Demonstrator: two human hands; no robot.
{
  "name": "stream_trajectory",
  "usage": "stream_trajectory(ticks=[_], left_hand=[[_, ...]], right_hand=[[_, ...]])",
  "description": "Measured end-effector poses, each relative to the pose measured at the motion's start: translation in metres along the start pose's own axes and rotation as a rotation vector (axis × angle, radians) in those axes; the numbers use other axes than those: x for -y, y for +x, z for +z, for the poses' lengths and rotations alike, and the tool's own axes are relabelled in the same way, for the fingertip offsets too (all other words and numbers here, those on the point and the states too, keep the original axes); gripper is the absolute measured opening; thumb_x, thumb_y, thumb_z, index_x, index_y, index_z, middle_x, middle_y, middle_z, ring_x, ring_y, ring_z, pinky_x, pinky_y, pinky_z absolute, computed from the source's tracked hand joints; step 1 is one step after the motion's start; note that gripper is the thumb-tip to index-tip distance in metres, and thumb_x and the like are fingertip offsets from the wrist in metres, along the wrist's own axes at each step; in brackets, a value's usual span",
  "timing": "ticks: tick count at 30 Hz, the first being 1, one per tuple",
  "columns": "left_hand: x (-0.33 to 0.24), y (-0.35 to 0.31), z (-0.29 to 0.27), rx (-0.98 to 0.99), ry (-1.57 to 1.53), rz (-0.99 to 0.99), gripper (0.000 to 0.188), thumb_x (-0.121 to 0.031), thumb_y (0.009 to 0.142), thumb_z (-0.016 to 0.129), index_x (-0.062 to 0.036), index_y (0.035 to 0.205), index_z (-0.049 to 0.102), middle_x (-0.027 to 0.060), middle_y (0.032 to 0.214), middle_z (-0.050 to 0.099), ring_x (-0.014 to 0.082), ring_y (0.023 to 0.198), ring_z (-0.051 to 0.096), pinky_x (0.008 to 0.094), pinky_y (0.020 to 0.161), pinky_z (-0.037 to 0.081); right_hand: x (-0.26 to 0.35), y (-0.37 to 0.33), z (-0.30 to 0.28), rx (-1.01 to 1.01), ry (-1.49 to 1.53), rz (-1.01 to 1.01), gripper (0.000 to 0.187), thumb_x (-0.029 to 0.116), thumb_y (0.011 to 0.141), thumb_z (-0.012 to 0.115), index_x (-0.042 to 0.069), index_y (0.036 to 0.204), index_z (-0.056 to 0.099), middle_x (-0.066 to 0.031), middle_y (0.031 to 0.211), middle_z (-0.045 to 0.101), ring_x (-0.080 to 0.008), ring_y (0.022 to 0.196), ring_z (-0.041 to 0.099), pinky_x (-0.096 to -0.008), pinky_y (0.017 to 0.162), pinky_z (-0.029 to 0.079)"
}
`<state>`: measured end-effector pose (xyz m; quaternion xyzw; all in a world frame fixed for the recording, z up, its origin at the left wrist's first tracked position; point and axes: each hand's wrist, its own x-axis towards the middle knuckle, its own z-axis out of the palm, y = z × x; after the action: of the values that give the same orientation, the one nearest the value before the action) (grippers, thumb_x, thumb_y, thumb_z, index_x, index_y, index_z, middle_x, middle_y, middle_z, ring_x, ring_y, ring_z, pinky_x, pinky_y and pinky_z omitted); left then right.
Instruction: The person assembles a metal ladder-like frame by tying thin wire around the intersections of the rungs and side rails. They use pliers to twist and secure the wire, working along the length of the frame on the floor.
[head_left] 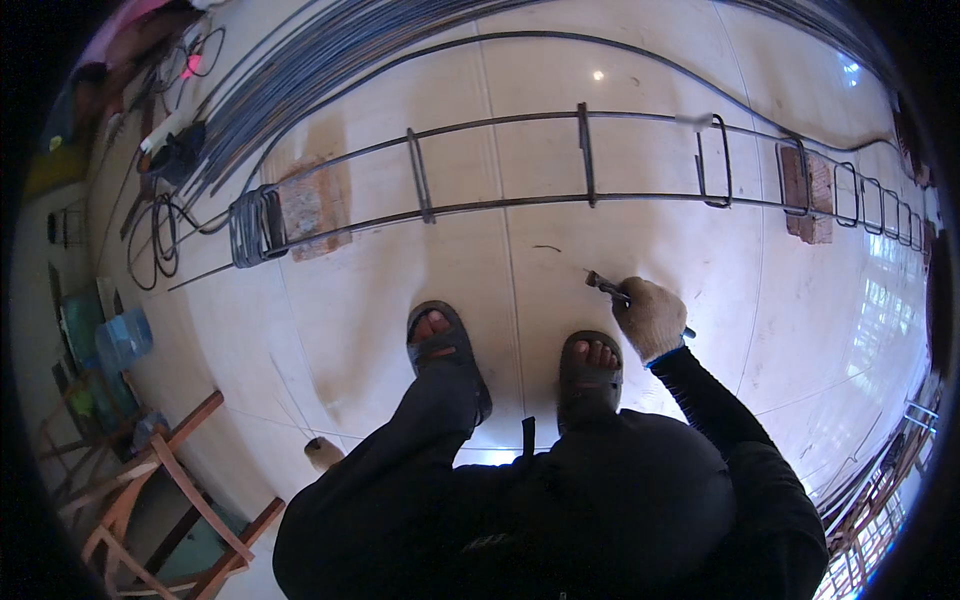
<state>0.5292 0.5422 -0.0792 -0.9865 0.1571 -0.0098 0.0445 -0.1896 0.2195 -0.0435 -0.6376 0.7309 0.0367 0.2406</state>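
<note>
My right hand (650, 318), in a knitted beige glove, is closed around a pair of dark metal pincers (600, 283). The pincers' head points left, above the tiled floor, and a handle end sticks out behind the hand. At the lower left my left hand (322, 454), also gloved, shows only partly beside my knee; thin wires (291, 408) stick up from it. In front of me lies a long frame of steel bars (510, 203) with rectangular stirrups (585, 155) set along it. A tight bundle of stirrups (257, 227) sits at its left end.
Brick blocks (318, 215) (815, 200) prop the frame off the floor. Beyond it lies a pile of long steel rods (300, 85). Wooden furniture frames (190, 490) and a blue plastic water jug (125, 338) stand at left. Bent bars (870, 500) lie at lower right.
</note>
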Motion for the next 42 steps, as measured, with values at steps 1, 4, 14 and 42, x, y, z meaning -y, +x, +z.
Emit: stream_trajectory(ticks=[1, 4, 14, 42], left_hand=[[-0.007, 0.001, 0.003, -0.001, -0.002, 0.011, 0.045, -0.037, 0.104, 0.071, -0.0038, 0.135, 0.07, 0.0264, 0.129, 0.076, 0.0435, 0.123, 0.072, 0.0543, 0.107, 0.057], [-0.037, -0.001, 0.012, -0.022, 0.002, 0.081, 0.045, -0.036, 0.105, 0.071, -0.0035, 0.135, 0.07, 0.0264, 0.129, 0.075, 0.0435, 0.123, 0.072, 0.0543, 0.107, 0.057], [-0.302, -0.048, 0.066, -0.157, -0.331, 0.422, 0.044, -0.036, 0.105, 0.071, -0.0027, 0.134, 0.07, 0.0264, 0.129, 0.075, 0.0434, 0.123, 0.072, 0.0543, 0.107, 0.057], [-0.182, 0.011, 0.063, -0.077, -0.479, 0.319, 0.042, -0.034, 0.106, 0.07, 0.0, 0.13, 0.07, 0.0263, 0.129, 0.075, 0.0431, 0.125, 0.07, 0.0544, 0.109, 0.054]], right_hand=[[0.001, 0.001, 0.004, 0.028, -0.065, -0.022, 0.014, 0.029, 0.093, 0.074, 0.016, 0.096, 0.079, -0.0134, 0.083, 0.077, -0.0391, 0.08, 0.077, -0.0553, 0.072, 0.06], [0.009, 0.005, 0.004, 0.019, -0.117, -0.068, 0.017, 0.026, 0.095, 0.068, 0.015, 0.088, 0.08, -0.0148, 0.077, 0.076, -0.0387, 0.074, 0.077, -0.0542, 0.068, 0.06], [0.132, -0.002, -0.104, 0.179, -0.085, 0.165, 0.031, 0.037, 0.096, 0.066, 0.015, 0.107, 0.085, -0.0151, 0.099, 0.082, -0.0388, 0.095, 0.08, -0.0536, 0.087, 0.064], [0.276, -0.067, -0.115, 0.101, -0.274, 0.001, 0.029, 0.036, 0.087, 0.073, 0.012, 0.098, 0.086, -0.0195, 0.091, 0.08, -0.039, 0.09, 0.08, -0.0523, 0.081, 0.061]])
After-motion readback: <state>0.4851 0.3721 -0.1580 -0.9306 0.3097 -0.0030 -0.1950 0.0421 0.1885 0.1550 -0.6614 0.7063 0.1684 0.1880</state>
